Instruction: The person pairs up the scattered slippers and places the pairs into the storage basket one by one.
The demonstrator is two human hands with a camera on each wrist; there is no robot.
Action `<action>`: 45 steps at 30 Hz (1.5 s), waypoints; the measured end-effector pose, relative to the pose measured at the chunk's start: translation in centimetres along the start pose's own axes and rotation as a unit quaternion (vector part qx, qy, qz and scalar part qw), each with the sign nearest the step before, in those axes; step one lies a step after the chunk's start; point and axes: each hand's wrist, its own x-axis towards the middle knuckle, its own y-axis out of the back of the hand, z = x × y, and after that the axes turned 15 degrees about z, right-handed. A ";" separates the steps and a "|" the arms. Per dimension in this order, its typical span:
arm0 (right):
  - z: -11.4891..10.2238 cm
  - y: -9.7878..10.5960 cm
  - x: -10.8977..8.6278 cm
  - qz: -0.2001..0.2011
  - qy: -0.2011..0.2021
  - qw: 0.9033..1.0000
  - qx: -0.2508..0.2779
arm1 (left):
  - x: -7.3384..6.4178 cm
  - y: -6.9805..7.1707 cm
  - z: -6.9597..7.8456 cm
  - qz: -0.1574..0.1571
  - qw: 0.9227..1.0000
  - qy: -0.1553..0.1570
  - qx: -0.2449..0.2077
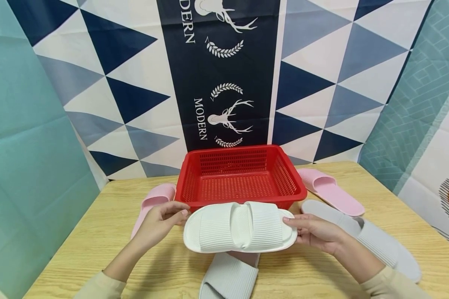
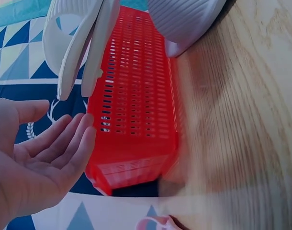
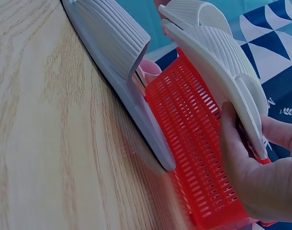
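Your left sleeve [image 1: 101, 286] is sitting nearest the camera, leading to your left hand [image 1: 159, 224], whose released fingers are curving loosely just beside, not touching, the left tip of the paired white slippers [image 1: 215, 228]. These are being held above the table [image 1: 97, 236], their long axis running left to right, roughly along the near side of the red basket [image 1: 233, 182] beyond. At their right end your right hand [image 1: 316, 232], the nearer one, is pinching them between thumb and fingers.

Basket [image 1: 235, 187] on table [image 1: 86, 232], wall cloth [image 1: 224, 70] behind; slipper [image 1: 160, 193] left, two slippers [image 1: 378, 241] right, slipper [image 1: 228, 275] in front.
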 end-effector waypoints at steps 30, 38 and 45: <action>0.0 0.7 -0.3 0.000 -0.014 1.000 0.012 | 5.0 -0.9 -1.2 0.162 0.982 -0.054 0.083; 0.3 0.7 -0.3 -0.001 -0.018 1.000 0.017 | 6.1 -1.4 -2.0 0.169 0.981 -0.039 0.087; 0.3 0.7 -0.3 -0.006 -0.021 0.999 0.025 | 7.2 -1.7 -2.4 0.175 0.980 -0.027 0.086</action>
